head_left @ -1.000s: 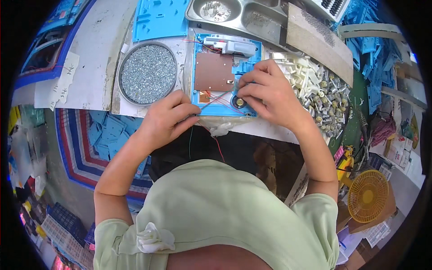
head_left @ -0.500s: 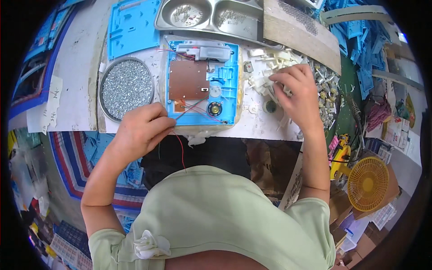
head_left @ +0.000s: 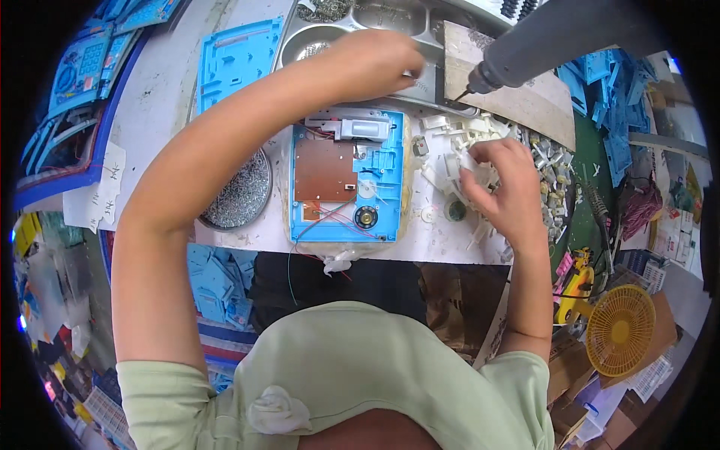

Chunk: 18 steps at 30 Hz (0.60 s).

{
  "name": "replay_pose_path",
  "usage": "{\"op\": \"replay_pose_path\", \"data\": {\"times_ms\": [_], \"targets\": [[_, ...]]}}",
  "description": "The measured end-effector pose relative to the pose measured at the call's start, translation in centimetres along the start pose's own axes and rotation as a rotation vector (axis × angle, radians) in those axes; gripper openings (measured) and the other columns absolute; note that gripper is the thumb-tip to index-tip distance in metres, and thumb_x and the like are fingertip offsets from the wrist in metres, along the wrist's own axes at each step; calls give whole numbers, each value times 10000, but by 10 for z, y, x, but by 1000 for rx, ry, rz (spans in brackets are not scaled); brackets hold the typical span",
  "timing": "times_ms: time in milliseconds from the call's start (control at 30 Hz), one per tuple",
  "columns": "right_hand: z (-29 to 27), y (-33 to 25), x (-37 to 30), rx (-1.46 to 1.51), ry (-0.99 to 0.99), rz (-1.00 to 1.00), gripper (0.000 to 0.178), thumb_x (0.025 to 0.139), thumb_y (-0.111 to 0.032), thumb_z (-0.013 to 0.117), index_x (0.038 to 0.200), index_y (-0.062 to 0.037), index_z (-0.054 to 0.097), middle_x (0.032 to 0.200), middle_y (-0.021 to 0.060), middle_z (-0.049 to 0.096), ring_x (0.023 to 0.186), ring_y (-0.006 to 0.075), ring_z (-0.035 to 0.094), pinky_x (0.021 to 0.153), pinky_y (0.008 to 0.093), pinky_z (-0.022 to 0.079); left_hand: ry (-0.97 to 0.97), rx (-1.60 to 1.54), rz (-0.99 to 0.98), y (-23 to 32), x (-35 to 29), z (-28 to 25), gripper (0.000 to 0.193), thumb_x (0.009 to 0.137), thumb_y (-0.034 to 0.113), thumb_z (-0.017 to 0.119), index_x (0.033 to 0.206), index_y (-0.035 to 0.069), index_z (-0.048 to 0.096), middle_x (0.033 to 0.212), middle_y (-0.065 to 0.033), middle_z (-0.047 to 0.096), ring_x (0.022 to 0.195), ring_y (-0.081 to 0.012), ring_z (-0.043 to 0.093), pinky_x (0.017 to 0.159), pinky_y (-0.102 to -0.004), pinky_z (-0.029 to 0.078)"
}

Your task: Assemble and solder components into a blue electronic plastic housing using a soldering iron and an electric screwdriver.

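Note:
My left hand (head_left: 375,64) reaches far across over the metal tray (head_left: 311,36), its fingers curled together; what they hold, if anything, is hidden. To its right, a dark grey electric screwdriver (head_left: 536,49) slants down, its bit apart from the hand. My right hand (head_left: 510,184) is at a pile of white plastic parts (head_left: 487,127), with thumb and forefinger apart; white pieces show between them. Between my arms lies an open blue plastic casing (head_left: 386,199) holding a brown circuit board (head_left: 322,171), a round speaker (head_left: 366,217), a grey box-shaped part (head_left: 361,130) and thin wires.
A round dish of small silver screws (head_left: 244,196) is partly covered by my left forearm. A blue cover (head_left: 238,64) lies at the back left. Small motors (head_left: 559,172) are heaped right of the white parts. A yellow fan (head_left: 619,330) stands at lower right.
My left hand has left the wires at the casing's lower left corner and swung up over the tray. The screwdriver has come into view. The whole view has shifted; my right hand stays by the white parts.

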State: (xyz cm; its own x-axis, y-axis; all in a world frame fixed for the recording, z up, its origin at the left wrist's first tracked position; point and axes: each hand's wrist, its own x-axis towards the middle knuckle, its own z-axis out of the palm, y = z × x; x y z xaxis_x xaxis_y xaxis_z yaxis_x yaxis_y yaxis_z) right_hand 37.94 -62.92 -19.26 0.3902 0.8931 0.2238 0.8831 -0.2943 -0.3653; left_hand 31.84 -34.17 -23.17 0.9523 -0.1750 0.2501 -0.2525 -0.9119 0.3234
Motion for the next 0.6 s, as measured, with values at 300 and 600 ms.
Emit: {"op": "replay_pose_path", "data": {"times_ms": [300,600], "targets": [[-22,-21,-54,342,86,178,317,801,8,758,1110,51,704,994,146,694,905,253,647,835,351,494,47,-4,-50,24,17,-37,206,878,158,633,983,10,729,925,-229,718,909,-430,697,813,-524,553],[21,-66,-38,496,184,-233,445,627,-11,878,1050,-27,741,874,93,669,707,262,617,615,346,482,10,-1291,-661,149,-145,-35,173,1015,51,597,1144,-16,691,913,-20,622,761,-65,549,648,-216,427]]}}
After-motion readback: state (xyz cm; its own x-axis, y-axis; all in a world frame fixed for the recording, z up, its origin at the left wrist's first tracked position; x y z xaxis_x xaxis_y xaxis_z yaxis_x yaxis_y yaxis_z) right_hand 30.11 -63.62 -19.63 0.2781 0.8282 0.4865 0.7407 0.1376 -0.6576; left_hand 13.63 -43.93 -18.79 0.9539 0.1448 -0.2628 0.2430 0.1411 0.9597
